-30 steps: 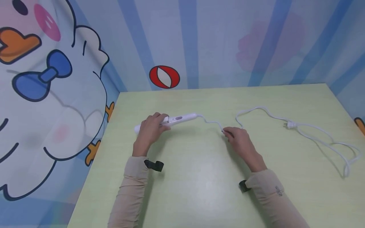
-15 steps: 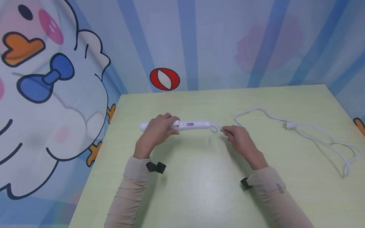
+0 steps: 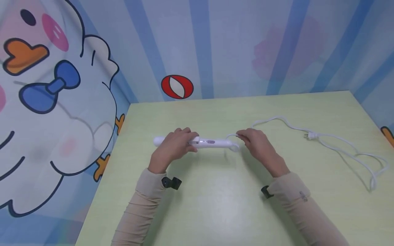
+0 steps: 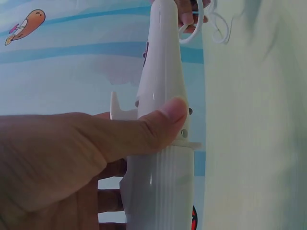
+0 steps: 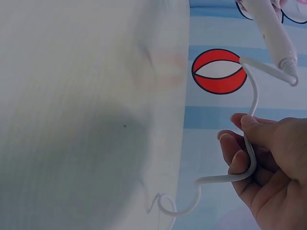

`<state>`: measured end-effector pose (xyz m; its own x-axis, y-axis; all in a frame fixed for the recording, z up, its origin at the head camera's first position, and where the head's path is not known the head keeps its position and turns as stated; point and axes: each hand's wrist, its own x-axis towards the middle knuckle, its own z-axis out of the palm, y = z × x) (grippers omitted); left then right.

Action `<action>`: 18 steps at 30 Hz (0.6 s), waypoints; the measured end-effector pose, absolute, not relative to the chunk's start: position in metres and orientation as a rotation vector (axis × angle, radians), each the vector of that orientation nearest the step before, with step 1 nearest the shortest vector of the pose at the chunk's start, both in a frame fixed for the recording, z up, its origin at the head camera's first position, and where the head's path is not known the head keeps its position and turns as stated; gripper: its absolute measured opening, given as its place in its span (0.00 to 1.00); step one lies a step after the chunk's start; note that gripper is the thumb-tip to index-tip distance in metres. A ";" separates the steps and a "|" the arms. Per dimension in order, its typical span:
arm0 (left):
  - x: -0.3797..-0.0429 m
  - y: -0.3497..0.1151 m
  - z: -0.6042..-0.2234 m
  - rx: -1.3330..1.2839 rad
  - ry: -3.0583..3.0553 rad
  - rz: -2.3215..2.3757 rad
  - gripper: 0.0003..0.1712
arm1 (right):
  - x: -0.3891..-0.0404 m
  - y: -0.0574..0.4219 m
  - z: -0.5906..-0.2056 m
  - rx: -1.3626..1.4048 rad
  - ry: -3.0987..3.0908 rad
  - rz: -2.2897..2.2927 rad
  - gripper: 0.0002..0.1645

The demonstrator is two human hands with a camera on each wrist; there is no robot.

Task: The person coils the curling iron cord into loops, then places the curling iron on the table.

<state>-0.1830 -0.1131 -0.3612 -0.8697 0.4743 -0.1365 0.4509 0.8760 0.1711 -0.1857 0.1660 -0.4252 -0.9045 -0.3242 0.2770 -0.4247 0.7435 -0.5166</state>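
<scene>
Gripping the white wand point(image 3: 212, 142), pinching its cord point(image 5: 211, 180)!
My left hand point(image 3: 176, 146) is wrapped round the wand, thumb across it, seemingly above the table point(image 3: 215, 205), left of centre and nearer the far edge; my right hand point(image 3: 258, 145) is half closed, thumb and fingertips nipping the cord. Trouble could come at that tight loop by the handle: pull hard and it may kink, while a tug on the slack might drag the plug point(image 3: 312, 135), lying toward the right edge. Hidden: the barrel's middle, under my knuckles; the table's near edge is cut off, and the switch point(image 3: 210, 141) setting's unreadable.
</scene>
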 end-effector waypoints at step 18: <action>-0.178 -0.097 -0.363 0.676 2.831 -0.043 0.25 | -0.188 0.148 -0.399 0.785 -2.673 0.648 0.10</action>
<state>-0.1778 -0.0969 -0.3631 -0.8671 0.4422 -0.2295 0.4489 0.8932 0.0250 -0.1882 0.1479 -0.3993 -0.8130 -0.4403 0.3811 -0.5659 0.7515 -0.3391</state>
